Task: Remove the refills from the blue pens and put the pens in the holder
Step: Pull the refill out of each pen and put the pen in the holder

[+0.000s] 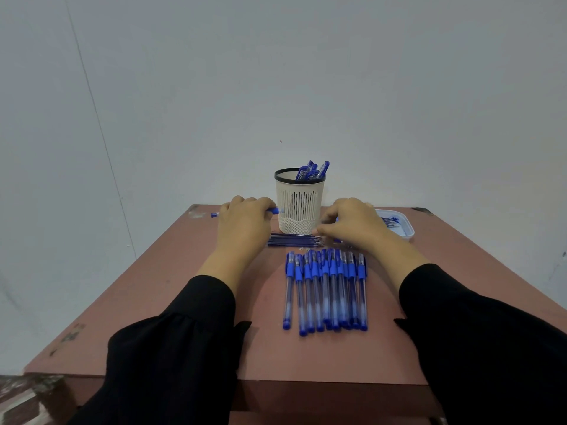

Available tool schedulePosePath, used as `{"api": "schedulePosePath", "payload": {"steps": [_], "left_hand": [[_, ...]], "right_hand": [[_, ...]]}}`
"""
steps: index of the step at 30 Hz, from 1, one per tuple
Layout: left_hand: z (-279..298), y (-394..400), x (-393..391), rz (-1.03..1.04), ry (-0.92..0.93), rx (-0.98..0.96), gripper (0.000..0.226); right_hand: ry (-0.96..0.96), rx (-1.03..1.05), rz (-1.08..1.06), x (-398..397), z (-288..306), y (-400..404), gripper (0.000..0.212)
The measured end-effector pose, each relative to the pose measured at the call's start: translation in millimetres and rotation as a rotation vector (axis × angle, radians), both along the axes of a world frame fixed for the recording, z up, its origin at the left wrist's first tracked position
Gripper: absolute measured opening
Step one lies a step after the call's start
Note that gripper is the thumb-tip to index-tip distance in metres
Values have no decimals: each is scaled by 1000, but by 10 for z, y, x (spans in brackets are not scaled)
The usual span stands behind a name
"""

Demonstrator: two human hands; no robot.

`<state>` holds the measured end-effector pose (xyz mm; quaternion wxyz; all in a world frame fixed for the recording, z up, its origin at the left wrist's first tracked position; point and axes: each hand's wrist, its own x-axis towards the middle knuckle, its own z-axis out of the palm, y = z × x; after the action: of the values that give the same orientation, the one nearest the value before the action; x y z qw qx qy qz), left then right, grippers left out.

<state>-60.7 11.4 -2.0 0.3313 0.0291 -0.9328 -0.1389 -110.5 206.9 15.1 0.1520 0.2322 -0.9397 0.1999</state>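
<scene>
Left hand (242, 223) grasps pen (275, 211), lying crosswise, beside holder (299, 207) near table (171, 302) far edge. Right hand (352, 223) fingers curled at refills (294, 240); grip unclear. Pen row (326, 289) points away.

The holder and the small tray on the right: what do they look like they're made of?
The holder looks like moulded cream plastic, matt, with slotted walls and a black rim. The tray looks like glossy white plastic, judging by its smooth rounded lip; its exact material is hard to tell from here.
</scene>
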Motion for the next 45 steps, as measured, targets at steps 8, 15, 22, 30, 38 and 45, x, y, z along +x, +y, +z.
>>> {"api": "schedulePosePath", "payload": {"steps": [8, 15, 22, 30, 38, 45], "left_hand": [[-41, 173, -3, -80, -66, -46, 27], [-54, 212, 29, -133, -101, -40, 27], [-46, 224, 39, -137, -108, -34, 27], [-44, 226, 51, -135, -111, -37, 26], [-42, 232, 52, -137, -115, -38, 27], [-55, 228, 41, -140, -114, -29, 27]], "right_hand": [[-38, -43, -270, -209, 19, 466, 25], [-217, 128, -341, -116, 11, 581, 33], [-235, 122, -365, -129, 28, 555, 26], [-270, 57, -391, -168, 28, 537, 20], [-316, 58, -392, -238, 23, 516, 23], [-303, 105, -380, -241, 28, 508, 21]]}}
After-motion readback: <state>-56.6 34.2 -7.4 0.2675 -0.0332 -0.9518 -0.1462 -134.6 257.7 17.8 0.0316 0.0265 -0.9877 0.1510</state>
